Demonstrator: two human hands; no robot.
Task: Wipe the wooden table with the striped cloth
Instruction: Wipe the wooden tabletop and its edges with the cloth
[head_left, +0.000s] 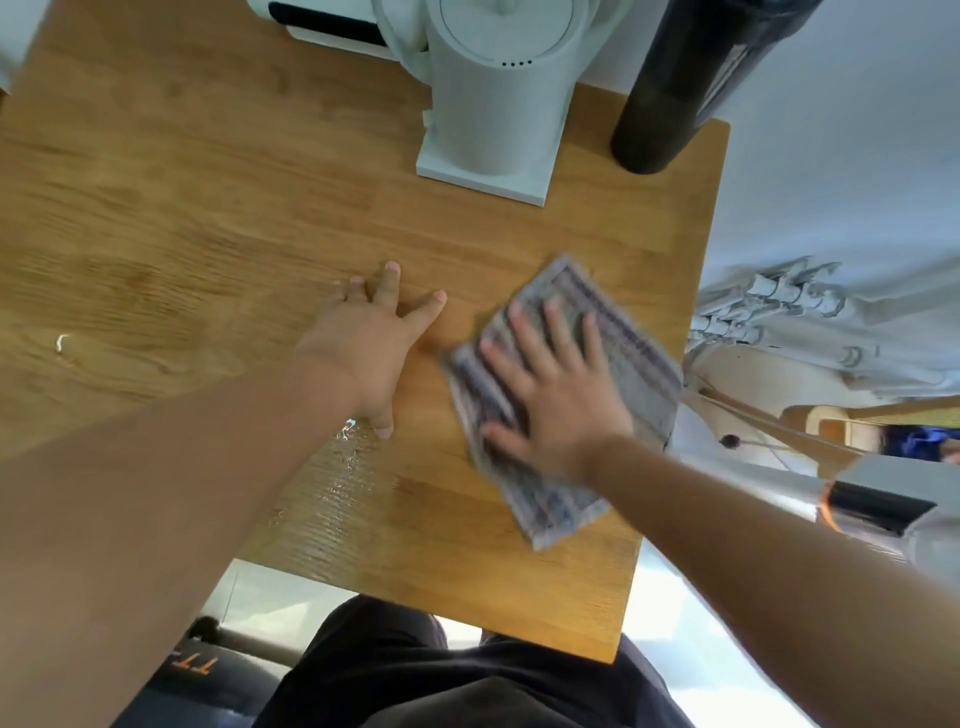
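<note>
Head view, looking down on a wooden table (208, 208). The striped cloth (636, 358), grey with darker bands, lies flat on the tabletop near the table's right edge, on the near half of the surface. The right hand (556, 400) rests palm-down on the middle of the cloth, fingers straight and spread; it presses the cloth rather than gripping it. The left hand (369, 338) lies on bare wood just beside the cloth's left edge, fingers splayed and straight, holding nothing. The two hands are near each other but apart.

A wet, glistening streak (343, 478) marks the wood beside the left wrist, running toward the near edge. At the far side of the table stands a white kettle (493, 114) on a square white base; a dark cylinder (670, 104) stands just beside it at the far right corner. A small white scrap (61, 343) lies well to the left. The person's dark garment (415, 675) shows below the near edge. Wood grain and cloth edges are slightly blurred.
</note>
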